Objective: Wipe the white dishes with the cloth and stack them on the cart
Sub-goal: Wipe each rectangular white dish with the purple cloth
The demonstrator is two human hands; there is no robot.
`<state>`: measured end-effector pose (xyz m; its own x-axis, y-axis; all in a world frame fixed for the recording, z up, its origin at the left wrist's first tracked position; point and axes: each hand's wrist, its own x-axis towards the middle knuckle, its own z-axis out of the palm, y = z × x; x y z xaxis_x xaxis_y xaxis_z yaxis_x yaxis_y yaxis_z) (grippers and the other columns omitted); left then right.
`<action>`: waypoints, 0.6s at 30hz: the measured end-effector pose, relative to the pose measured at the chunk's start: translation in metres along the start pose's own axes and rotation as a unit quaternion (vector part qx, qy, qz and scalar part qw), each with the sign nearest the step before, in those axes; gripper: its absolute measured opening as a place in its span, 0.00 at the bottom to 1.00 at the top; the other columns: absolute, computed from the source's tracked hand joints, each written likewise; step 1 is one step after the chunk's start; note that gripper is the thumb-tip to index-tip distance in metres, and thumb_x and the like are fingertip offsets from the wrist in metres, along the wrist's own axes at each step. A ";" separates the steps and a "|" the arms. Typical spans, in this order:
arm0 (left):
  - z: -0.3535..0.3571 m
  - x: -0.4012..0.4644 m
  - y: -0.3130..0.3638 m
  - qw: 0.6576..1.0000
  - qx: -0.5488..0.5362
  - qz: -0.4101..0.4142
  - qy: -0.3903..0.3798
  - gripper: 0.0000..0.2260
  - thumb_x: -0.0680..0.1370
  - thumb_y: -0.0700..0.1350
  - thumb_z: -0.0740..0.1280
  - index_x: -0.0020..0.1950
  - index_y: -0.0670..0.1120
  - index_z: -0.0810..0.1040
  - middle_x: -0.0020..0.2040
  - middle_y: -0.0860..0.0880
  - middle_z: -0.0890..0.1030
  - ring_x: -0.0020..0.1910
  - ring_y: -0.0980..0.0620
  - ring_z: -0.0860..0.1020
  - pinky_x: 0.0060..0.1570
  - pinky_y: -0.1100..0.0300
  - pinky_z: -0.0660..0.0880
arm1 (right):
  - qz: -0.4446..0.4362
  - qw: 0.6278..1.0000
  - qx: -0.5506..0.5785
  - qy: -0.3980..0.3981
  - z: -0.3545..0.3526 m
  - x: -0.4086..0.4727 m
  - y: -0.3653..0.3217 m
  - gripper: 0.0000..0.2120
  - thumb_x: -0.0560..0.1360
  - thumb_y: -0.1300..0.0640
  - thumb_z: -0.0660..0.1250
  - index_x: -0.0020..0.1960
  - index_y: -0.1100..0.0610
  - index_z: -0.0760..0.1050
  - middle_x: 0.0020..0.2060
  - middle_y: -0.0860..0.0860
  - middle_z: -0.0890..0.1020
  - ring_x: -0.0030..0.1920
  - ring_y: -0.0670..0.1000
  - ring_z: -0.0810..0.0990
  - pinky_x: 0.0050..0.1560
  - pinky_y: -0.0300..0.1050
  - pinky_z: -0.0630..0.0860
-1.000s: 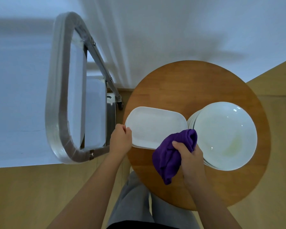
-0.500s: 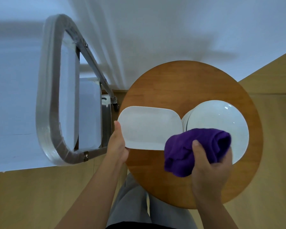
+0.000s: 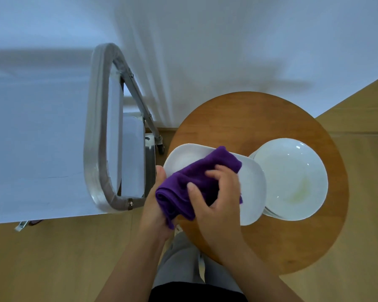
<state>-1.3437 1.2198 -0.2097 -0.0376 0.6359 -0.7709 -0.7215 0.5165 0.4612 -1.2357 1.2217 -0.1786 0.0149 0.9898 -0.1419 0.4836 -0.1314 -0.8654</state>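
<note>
A white rectangular dish [image 3: 252, 188] with rounded corners is tilted up over the left side of the round wooden table [image 3: 249, 118]. My left hand [image 3: 155, 205] grips its left edge, thumb on the rim. My right hand [image 3: 218, 192] holds a purple cloth [image 3: 190, 182] bunched against the dish's face, covering much of it. To the right, a stack of round white plates [image 3: 292, 177] rests on the table; the top one shows a faint yellowish smear. The metal cart [image 3: 109, 131] stands to the left, its handle loop towards me.
A white wall fills the upper view, with wooden floor below and at the far right. The cart's caster [image 3: 160, 147] sits close to the table's left edge. My legs are under the table's near edge.
My right hand has brought the purple cloth leftward from over the round plates onto the rectangular dish. The dish is now raised and tilted in my left hand. The view has shifted.
</note>
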 end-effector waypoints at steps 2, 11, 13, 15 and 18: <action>0.014 -0.010 -0.003 1.000 0.013 -0.009 -0.004 0.32 0.67 0.68 0.59 0.57 0.44 0.75 0.45 0.42 0.85 0.42 0.46 0.85 0.36 0.54 0.81 | 0.024 0.995 -0.086 0.047 0.005 -0.006 -0.010 0.35 0.69 0.39 0.60 0.72 0.52 0.59 0.72 0.52 0.63 0.71 0.52 0.60 0.71 0.49 0.61; 0.045 -0.033 0.002 0.998 0.035 0.027 -0.038 0.35 0.61 0.69 0.63 0.59 0.47 0.76 0.49 0.41 0.84 0.47 0.43 0.84 0.46 0.49 0.81 | -0.100 0.984 -0.146 -0.027 -0.011 0.010 -0.026 0.33 0.76 0.48 0.55 0.75 0.53 0.42 0.74 0.45 0.45 0.75 0.44 0.40 0.74 0.44 0.38; 0.048 -0.038 0.005 0.994 0.078 0.074 -0.036 0.33 0.66 0.68 0.60 0.61 0.47 0.77 0.50 0.42 0.84 0.50 0.44 0.83 0.49 0.50 0.80 | -0.163 0.963 -0.179 -0.117 -0.023 0.009 -0.028 0.30 0.78 0.53 0.53 0.70 0.46 0.35 0.69 0.39 0.38 0.69 0.34 0.31 0.73 0.40 0.34; 0.054 -0.042 0.005 0.988 0.113 0.106 -0.023 0.26 0.72 0.66 0.57 0.56 0.48 0.79 0.44 0.46 0.86 0.44 0.50 0.84 0.38 0.59 0.80 | -0.186 0.945 -0.142 -0.228 -0.047 0.014 -0.032 0.32 0.74 0.55 0.53 0.70 0.44 0.37 0.70 0.37 0.42 0.65 0.26 0.32 0.68 0.29 0.32; 0.067 -0.053 0.008 0.986 0.121 0.110 -0.031 0.26 0.76 0.66 0.54 0.54 0.48 0.79 0.44 0.45 0.86 0.43 0.49 0.84 0.33 0.60 0.79 | -0.214 0.908 -0.111 -0.343 -0.086 0.016 -0.041 0.38 0.71 0.54 0.58 0.76 0.45 0.44 0.74 0.40 0.52 0.67 0.25 0.40 0.68 0.27 0.37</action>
<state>-1.3012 1.2284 -0.1356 -0.1280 0.7777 -0.6155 -0.5132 0.4791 0.7121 -1.1798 1.2481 -0.1043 -0.7276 0.6700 -0.1473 0.4824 0.3472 -0.8042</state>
